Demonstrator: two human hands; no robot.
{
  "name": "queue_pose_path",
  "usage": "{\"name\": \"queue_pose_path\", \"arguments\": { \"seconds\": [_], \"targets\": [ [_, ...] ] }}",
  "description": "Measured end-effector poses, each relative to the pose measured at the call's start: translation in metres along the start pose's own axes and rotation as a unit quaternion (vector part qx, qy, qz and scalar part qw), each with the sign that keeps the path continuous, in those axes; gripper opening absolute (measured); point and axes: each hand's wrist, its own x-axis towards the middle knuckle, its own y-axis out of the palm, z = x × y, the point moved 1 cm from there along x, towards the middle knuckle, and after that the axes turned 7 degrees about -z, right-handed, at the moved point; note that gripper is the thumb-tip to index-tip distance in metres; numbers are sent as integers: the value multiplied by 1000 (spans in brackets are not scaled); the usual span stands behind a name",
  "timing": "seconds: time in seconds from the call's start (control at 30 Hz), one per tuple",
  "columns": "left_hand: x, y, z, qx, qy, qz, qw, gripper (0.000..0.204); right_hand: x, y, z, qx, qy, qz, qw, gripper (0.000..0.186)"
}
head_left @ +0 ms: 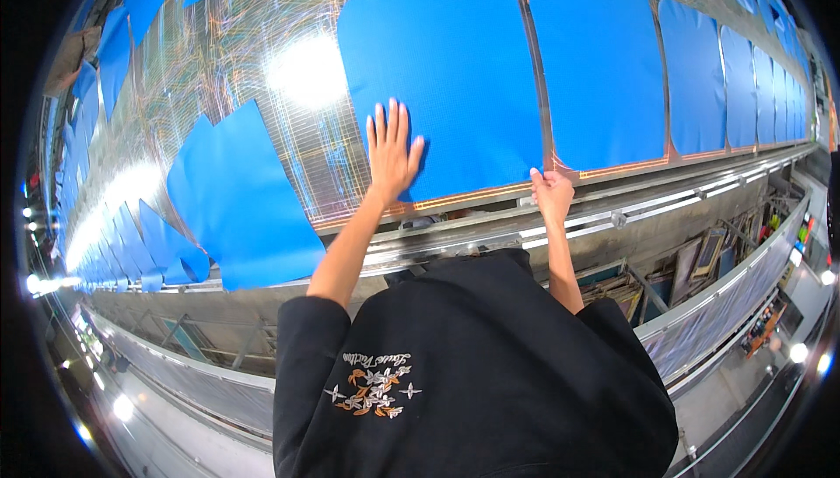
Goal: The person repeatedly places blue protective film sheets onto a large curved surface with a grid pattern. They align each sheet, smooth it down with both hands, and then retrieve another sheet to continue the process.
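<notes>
Lying flat on the long table (262,128): blue fabric panel (455,66), seemingly thin, light, limp. Left hand (391,150) spread wide on it; right hand (551,193) pinched its near corner, the likeliest hold.

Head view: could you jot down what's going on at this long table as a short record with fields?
Surface: long shiny table covered in a fine grid of lines
Left hand: left hand pressed flat, fingers spread, on the blue fabric sheet
Right hand: right hand closed in a grip on the sheet's near right corner
Neighbouring pieces: next blue sheet to the right, more beyond it in a row
Left side: loose blue piece lying askew, curled pieces past it
Below the edge: metal rail along the table
</notes>
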Motion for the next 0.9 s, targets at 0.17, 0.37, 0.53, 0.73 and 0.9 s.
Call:
{"name": "queue_pose_path", "arguments": {
  "seconds": [0.17,0.37,0.53,0.73,0.9],
  "targets": [
    [-105,-9,-29,3,48,124,991,70,6,-7,4,29,18,87,996,33],
    [-38,-16,4,41,69,112,990,58,-27,-4,112,290,-2,163,943,35],
    [84,6,11,76,71,13,995,63,-83,-9,251,247,-207,264,909,39],
    [42,42,-94,-18,169,86,982,75,-51,-75,174,222,-89,149,960,41],
    [-65,50,-163,-117,245,182,945,79,-44,-82,135,197,-34,96,975,41]
  ]
}}
